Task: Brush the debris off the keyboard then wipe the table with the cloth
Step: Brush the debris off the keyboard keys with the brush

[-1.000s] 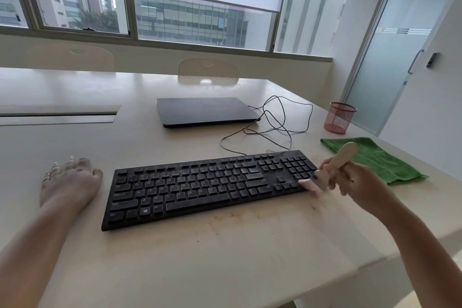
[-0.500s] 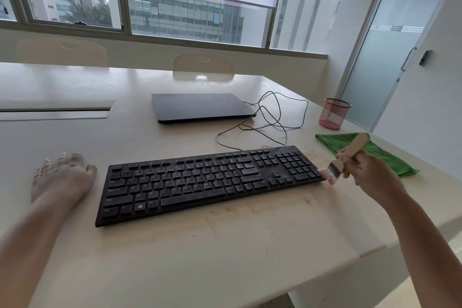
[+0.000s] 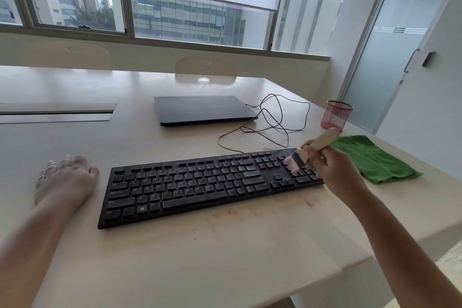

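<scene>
A black keyboard point(image 3: 200, 182) lies across the cream table point(image 3: 225, 257), with brownish debris on the table just in front of it. My right hand point(image 3: 335, 170) grips a wooden-handled brush point(image 3: 322, 142) whose pale bristles touch the number pad at the keyboard's right end. My left hand point(image 3: 63, 177) rests flat on the table left of the keyboard, fingers spread. A green cloth point(image 3: 375, 160) lies on the table to the right of the keyboard, behind my right hand.
A closed black laptop point(image 3: 202, 110) lies behind the keyboard, with a loose black cable point(image 3: 270, 122) coiled beside it. A pink mesh cup point(image 3: 336, 115) stands near the right edge. Two chairs stand at the far side. The table's corner edge is near right.
The brush has moved from the keyboard's right edge up onto the number pad keys. My left hand stays flat on the table.
</scene>
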